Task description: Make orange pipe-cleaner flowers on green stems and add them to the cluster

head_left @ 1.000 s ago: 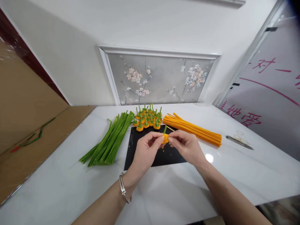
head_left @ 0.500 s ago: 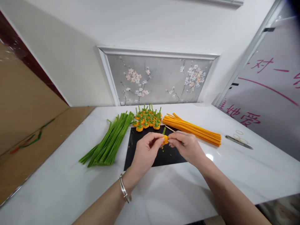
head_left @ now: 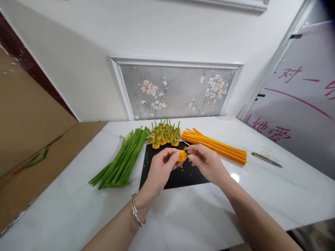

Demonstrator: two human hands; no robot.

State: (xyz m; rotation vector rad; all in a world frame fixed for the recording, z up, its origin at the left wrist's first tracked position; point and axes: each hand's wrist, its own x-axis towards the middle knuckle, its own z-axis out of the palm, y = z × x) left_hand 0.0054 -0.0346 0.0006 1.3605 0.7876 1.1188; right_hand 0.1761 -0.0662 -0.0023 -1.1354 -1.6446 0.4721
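Note:
A small orange pipe-cleaner pumpkin (head_left: 182,156) with a bit of green at its top is held above a black mat (head_left: 172,179). My left hand (head_left: 163,167) pinches it between thumb and fingers from the left. On the other side, my right hand (head_left: 206,162) has its thumb and fingertips closed in at the pumpkin's right edge, by the green part. Behind the mat stand several finished-looking orange pumpkins (head_left: 162,140) with green stems and leaves. A thin pale stick (head_left: 186,143) shows partly behind my right hand.
Green pipe cleaners (head_left: 121,160) lie in a bundle on the left of the white table (head_left: 183,216). An orange bundle of pipe cleaners (head_left: 217,146) lies on the right. Farther right are scissors (head_left: 267,159) and rubber bands (head_left: 267,149). Cardboard (head_left: 31,157) borders the left edge.
The pumpkin has been turned in my fingers: more of its orange side faces me, and its green stem now tips toward my right hand. The view has tilted slightly.

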